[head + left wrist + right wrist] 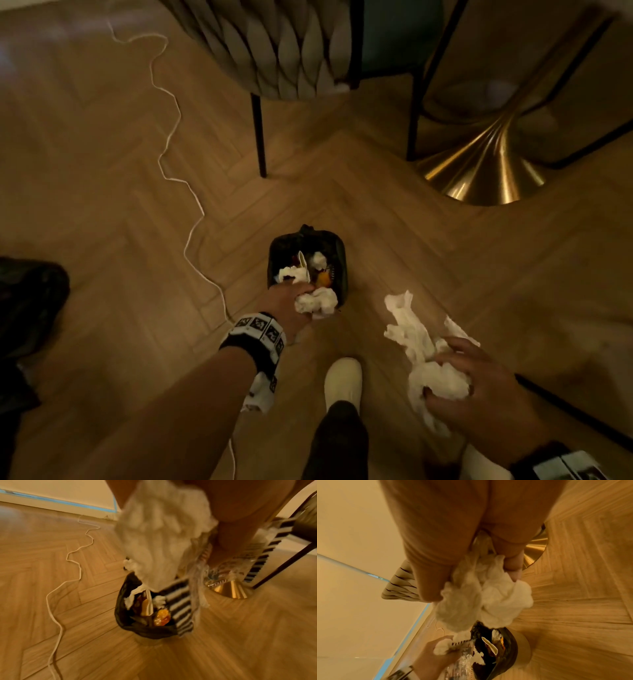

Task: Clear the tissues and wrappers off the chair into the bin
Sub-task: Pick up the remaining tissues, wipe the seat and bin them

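While both hands point(289, 303) point(479, 387) clutch tissues point(317, 301), bin point(337, 250) holds tissues, perhaps wrappers

Herringbone wood floor point(102, 137), dim light.

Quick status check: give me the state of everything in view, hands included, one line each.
Bin: on the floor, black-lined, partly filled with tissues and wrappers.
Left hand: over the bin rim, gripping a tissue wad and a striped clear wrapper.
Right hand: beside the bin, gripping a tissue bundle.
Chair: seat hidden.
White cord: loose on the floor.
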Motion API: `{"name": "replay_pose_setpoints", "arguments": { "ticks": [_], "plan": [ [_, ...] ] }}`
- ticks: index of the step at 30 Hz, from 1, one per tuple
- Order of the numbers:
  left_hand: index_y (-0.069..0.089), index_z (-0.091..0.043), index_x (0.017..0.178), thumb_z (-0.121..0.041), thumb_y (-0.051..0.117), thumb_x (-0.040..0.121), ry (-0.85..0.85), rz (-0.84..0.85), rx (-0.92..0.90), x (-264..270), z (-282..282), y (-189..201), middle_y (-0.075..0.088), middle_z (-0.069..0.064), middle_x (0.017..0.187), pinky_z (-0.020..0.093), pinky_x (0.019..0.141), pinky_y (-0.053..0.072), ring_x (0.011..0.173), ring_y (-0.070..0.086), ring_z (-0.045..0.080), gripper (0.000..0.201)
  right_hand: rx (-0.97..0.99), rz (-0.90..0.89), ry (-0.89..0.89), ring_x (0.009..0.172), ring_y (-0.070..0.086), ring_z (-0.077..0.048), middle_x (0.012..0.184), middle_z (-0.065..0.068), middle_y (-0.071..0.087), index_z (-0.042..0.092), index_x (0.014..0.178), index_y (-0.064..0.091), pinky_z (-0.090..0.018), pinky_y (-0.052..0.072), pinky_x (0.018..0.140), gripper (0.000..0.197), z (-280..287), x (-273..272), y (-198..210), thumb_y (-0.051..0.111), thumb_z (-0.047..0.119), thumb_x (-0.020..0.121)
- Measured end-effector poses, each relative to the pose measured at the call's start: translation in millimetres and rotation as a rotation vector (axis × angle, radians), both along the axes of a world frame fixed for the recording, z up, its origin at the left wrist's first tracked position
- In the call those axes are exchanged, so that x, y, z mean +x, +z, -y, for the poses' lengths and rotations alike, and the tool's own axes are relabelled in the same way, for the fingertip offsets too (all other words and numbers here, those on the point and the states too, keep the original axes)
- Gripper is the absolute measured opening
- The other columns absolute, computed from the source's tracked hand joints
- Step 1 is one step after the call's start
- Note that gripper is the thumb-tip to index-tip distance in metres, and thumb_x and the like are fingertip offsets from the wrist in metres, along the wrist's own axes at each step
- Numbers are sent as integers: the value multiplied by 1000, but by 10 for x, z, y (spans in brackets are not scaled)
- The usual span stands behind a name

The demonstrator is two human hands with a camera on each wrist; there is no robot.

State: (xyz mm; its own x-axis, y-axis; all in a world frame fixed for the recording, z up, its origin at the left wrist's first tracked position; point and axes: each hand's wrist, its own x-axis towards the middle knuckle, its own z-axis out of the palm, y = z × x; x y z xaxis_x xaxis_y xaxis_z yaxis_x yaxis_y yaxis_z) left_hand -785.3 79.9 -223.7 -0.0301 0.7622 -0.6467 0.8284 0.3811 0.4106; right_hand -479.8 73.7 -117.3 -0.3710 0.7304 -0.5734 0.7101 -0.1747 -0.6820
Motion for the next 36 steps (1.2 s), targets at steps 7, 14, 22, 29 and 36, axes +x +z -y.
{"name": "replay_pose_setpoints", "arguments": {
  "ticks": [7, 14, 22, 29, 36],
  "plan": [
    [50, -25, 127, -39, 77, 67, 138, -104, -88, -259, -378, -1326, 48, 15, 131, 43, 98, 45, 116, 49, 39, 67, 8, 58, -31, 99, 51, 17, 109, 22, 59, 47, 72, 65, 5, 36, 75, 33, 37, -15, -822, 80, 41, 43],
    [50, -30, 124, -35, 70, 73, 14, -105, -86, -337, -331, -1384, 49, 8, 134, 41, 96, 47, 117, 52, 31, 55, -26, 54, 50, 93, 52, 18, 111, 11, 57, 21, 74, 72, 6, 35, 71, 27, -236, -444, -1035, 86, 22, 51],
    [64, -19, 113, -7, 69, 78, 380, 61, 106, -512, 139, -962, 53, 7, 126, 32, 87, 45, 109, 55, 25, 37, 52, -55, 74, 89, 59, -11, 100, 2, 58, 8, 79, 72, -19, 43, 74, 38, -652, -1334, -1279, 78, 31, 49],
    [66, -21, 94, -2, 56, 83, 577, 144, -3, -501, 962, -862, 63, 0, 93, 3, 58, 40, 69, 54, 5, 24, -29, 112, 283, 111, 55, -30, 120, -15, 54, 11, 110, 63, -32, 43, 91, 54, -775, -2154, -2344, 81, 34, 64],
    [66, -31, 80, 1, 61, 80, 657, 219, -37, -533, 1352, -758, 67, -6, 90, 2, 61, 44, 79, 62, 10, 33, -35, 181, 201, 125, 47, -31, 141, -14, 43, 18, 134, 47, -37, 42, 102, 66, -838, -2258, -2487, 73, 37, 77]
  ]
}}
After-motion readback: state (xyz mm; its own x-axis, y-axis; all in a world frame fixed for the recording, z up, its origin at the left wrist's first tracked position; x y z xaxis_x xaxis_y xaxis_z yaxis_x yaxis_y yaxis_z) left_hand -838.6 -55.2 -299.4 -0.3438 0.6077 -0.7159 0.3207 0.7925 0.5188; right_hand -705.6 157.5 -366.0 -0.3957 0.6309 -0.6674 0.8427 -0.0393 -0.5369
